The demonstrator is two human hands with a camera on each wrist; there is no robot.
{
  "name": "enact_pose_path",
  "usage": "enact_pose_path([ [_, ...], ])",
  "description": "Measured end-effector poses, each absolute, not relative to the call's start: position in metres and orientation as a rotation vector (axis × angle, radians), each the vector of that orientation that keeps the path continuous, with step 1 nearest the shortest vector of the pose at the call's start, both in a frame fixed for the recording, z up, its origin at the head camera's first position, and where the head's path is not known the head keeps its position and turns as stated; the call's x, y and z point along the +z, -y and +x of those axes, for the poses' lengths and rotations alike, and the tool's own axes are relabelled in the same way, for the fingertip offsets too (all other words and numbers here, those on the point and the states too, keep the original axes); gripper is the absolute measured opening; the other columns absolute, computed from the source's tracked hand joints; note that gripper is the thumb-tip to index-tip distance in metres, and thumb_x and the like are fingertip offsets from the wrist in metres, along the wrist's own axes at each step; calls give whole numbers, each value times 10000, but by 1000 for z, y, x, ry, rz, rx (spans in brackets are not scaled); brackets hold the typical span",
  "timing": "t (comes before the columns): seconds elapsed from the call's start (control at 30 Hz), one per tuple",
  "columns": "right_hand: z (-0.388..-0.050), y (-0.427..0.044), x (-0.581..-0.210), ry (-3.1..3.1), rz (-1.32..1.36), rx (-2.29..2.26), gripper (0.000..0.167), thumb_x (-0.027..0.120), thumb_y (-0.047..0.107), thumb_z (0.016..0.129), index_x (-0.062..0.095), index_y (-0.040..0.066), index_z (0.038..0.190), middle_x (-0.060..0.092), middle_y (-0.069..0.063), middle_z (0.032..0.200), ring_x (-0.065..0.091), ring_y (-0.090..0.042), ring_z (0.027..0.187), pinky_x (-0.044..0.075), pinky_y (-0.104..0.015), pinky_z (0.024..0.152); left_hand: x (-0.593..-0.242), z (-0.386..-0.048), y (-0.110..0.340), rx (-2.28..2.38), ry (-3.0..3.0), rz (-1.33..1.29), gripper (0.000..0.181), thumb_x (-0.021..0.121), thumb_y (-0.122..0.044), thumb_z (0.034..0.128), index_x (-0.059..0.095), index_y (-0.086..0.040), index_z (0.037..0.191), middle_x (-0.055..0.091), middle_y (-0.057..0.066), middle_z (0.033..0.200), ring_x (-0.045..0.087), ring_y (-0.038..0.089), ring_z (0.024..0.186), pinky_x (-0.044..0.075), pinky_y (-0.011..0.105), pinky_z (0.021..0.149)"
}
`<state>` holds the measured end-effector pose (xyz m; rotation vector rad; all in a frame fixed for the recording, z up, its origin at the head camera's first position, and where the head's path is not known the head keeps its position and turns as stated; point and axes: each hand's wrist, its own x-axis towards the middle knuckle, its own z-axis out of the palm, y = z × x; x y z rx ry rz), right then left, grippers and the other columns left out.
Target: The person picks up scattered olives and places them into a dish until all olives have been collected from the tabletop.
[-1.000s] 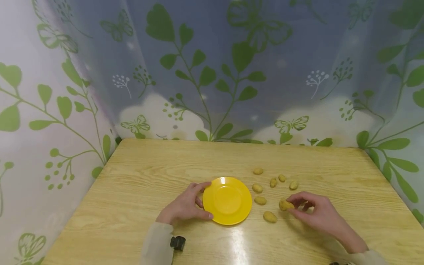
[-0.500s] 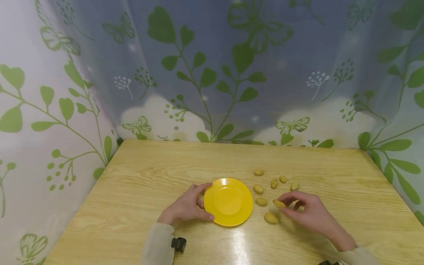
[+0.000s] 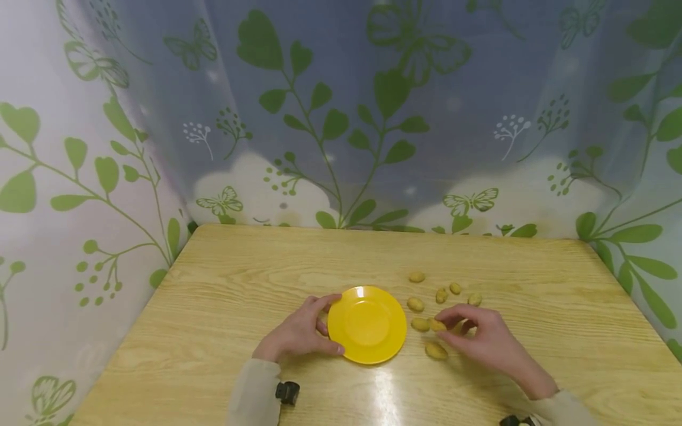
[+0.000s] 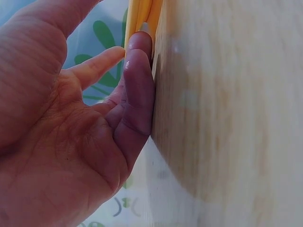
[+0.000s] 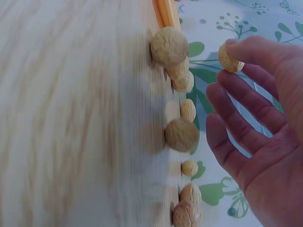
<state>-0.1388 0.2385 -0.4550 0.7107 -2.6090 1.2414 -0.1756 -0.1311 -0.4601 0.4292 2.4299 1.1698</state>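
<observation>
A round yellow plate [image 3: 367,325] lies flat on the table. My left hand [image 3: 302,332] grips its left rim, fingers at the far side and thumb at the near side. In the left wrist view the left hand's fingertips meet the yellow rim [image 4: 138,16]. My right hand [image 3: 482,338] pinches a small tan nut in a rough shell [image 5: 230,57] between thumb and forefinger, the other fingers spread. In the head view the held nut [image 3: 437,325] overlaps another nut [image 3: 420,324]; whether they touch I cannot tell. A larger nut [image 3: 436,351] lies just nearer.
More loose nuts lie right of the plate, including one at the back [image 3: 417,277], one beside the plate [image 3: 415,305] and one beyond the right hand [image 3: 474,299]. The wooden table [image 3: 240,266] meets a leaf-printed curtain [image 3: 341,118] at its back edge.
My right hand has moved left toward the plate with the pinched nut. The left hand and the plate have stayed in place, and the loose nuts lie as before.
</observation>
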Motion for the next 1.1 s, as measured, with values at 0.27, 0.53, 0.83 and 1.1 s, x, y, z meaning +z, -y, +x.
enact_pose_path([
  [0.27, -142, -226, -456, 2563, 778, 1284, 249, 831, 17, 810, 765, 141, 1015, 770, -9, 940, 661, -14, 808, 555, -243, 651, -460, -175, 131, 1149, -2442, 416, 990, 935, -300, 734, 402, -242, 1565, 470, 104, 1393, 599, 129, 924, 494, 307, 847],
  [0.53, -143, -216, -460, 2548, 834, 1330, 231, 814, 25, 836, 763, 135, 1033, 772, -24, 953, 667, -7, 820, 561, -240, 629, -459, -174, 130, 1161, -2435, 413, 996, 939, -283, 729, 402, -238, 1566, 466, 117, 1398, 599, 142, 927, 495, 326, 851],
  [0.83, -144, -205, -465, 2579, 850, 1395, 218, 818, 81, 857, 763, 186, 1039, 771, 11, 974, 653, -21, 823, 565, -242, 658, -459, -174, 130, 1153, -2434, 412, 989, 936, -287, 734, 402, -235, 1565, 465, 116, 1397, 598, 138, 923, 496, 325, 846],
  [1.1, -146, -194, -469, 2568, 881, 1419, 207, 807, 69, 862, 765, 163, 1042, 773, 5, 965, 664, -21, 811, 574, -249, 683, -460, -175, 131, 1156, -2431, 411, 994, 936, -299, 733, 400, -234, 1567, 467, 104, 1385, 604, 133, 921, 501, 324, 855],
])
